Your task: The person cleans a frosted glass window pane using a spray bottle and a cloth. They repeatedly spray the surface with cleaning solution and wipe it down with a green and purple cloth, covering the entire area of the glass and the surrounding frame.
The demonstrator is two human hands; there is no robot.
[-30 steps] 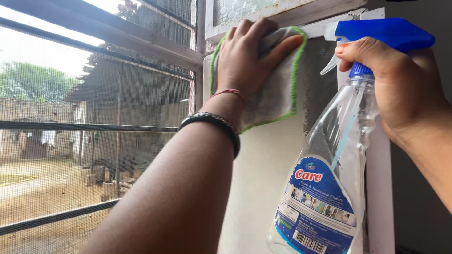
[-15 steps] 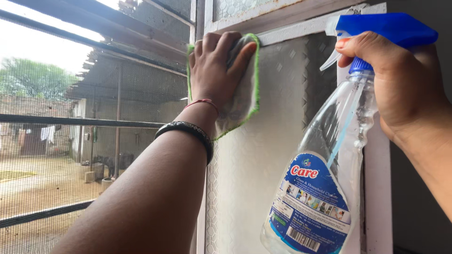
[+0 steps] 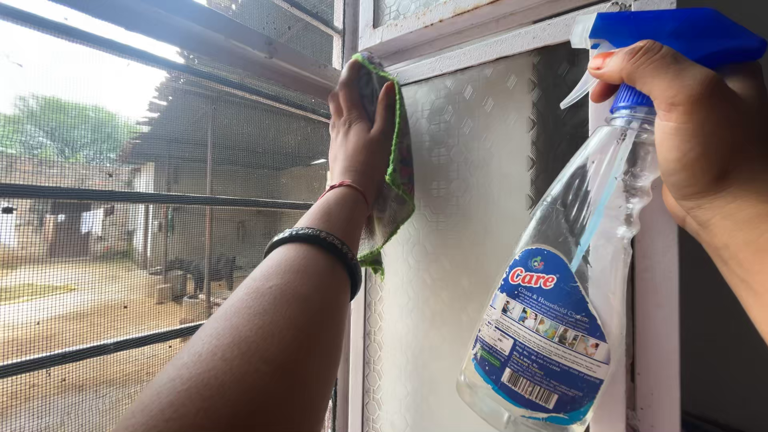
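So your left hand [image 3: 358,128] is pressed flat against the frosted window pane [image 3: 472,224], right at its top left corner, with the cloth [image 3: 395,172] pinned under the palm and fingers. It's a grey cloth with a green stitched edge, and the loose bottom half droops down below your wrist. It looks soft and floppy, so it'll fold and slide unless you keep the whole palm spread over it; bunching it into the fingers would give you more bite on that textured glass.

Your right hand [image 3: 692,128] is closed around the neck of the spray bottle [image 3: 576,264], over by the pane's right edge, with a finger sitting up by the blue trigger head. The bottle is clear plastic and looks close to empty, so I'd guess it's light and a bit top-heavy. The neck is the sensible place to grip it.

Left of the pane there's a mesh screen [image 3: 120,240] with bars.
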